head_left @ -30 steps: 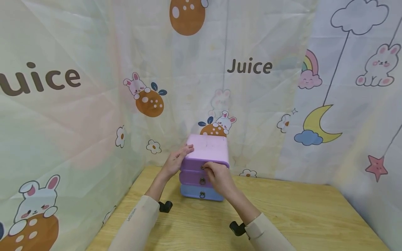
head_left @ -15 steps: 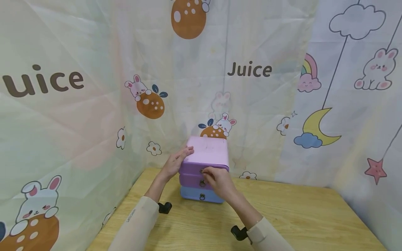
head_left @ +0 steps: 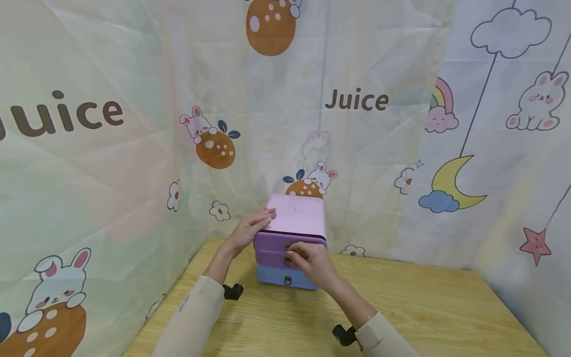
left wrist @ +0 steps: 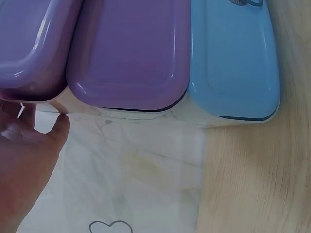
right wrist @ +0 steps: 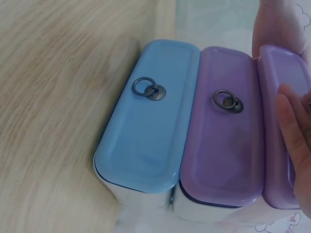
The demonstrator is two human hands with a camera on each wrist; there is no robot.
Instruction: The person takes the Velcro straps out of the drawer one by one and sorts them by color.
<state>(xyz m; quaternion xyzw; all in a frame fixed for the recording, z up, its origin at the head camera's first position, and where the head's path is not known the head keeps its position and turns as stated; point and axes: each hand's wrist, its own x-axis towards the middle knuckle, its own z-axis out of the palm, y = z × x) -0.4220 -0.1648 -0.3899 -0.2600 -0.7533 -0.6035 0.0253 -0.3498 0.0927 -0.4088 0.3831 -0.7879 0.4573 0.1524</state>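
Observation:
A small three-drawer cabinet (head_left: pixel 298 213) with a pink top stands on the table. Its top drawer (head_left: pixel 270 241) is purple and juts forward a little, with a dark gap under the lid's front edge. Below it are a purple middle drawer (right wrist: pixel 221 150) and a blue bottom drawer (right wrist: pixel 146 131), each with a ring pull. My right hand (head_left: pixel 315 262) pinches the top drawer's pull, mostly hidden by the fingers. My left hand (head_left: pixel 248 231) rests on the cabinet's upper left edge, fingers extended over the top and thumb (left wrist: pixel 60 127) against the side.
The wooden table (head_left: pixel 401 307) extends right and toward me. A printed cloth (head_left: pixel 366 148) hangs close behind the cabinet and along both sides. Black wrist mounts (head_left: pixel 233 291) stick out near both sleeves.
The top drawer has come forward slightly, and a dark gap has appeared beneath the lid edge. My right hand has drawn back with it; my left hand stays on the cabinet.

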